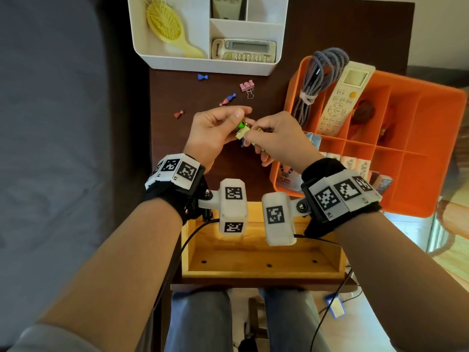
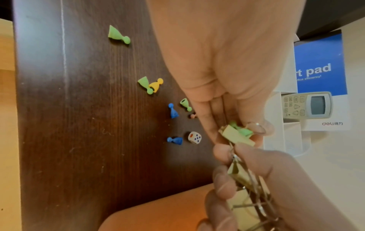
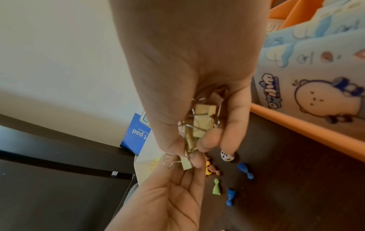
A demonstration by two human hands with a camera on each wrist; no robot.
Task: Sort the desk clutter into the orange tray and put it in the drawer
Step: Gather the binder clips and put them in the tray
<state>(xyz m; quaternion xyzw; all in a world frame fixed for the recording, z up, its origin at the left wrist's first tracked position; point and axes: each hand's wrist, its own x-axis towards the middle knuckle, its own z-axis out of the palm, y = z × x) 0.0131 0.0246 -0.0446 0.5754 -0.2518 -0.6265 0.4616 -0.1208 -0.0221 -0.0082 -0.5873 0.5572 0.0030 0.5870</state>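
Observation:
Both hands meet above the dark desk (image 1: 177,174). My left hand (image 1: 241,124) pinches a green pawn (image 2: 244,131) and a yellow binder clip (image 2: 235,135) between thumb and fingers. My right hand (image 1: 253,134) grips a bunch of yellow binder clips (image 3: 201,123) in its curled fingers, and its thumb and forefinger hold the wire handle of the left hand's clip. The orange tray (image 1: 436,83) stands to the right, holding a grey cable (image 1: 319,80), a white remote (image 1: 345,97) and wipes packs (image 3: 316,93). The wooden drawer (image 1: 266,252) is pulled out below my wrists.
Loose pawns lie on the desk: blue (image 1: 203,77), red (image 1: 179,114), green (image 2: 118,35) and others, plus a die (image 2: 194,137) and a pink binder clip (image 1: 247,86). A white organizer (image 1: 210,67) at the back holds a yellow hairbrush (image 1: 165,24) and a remote (image 1: 243,50).

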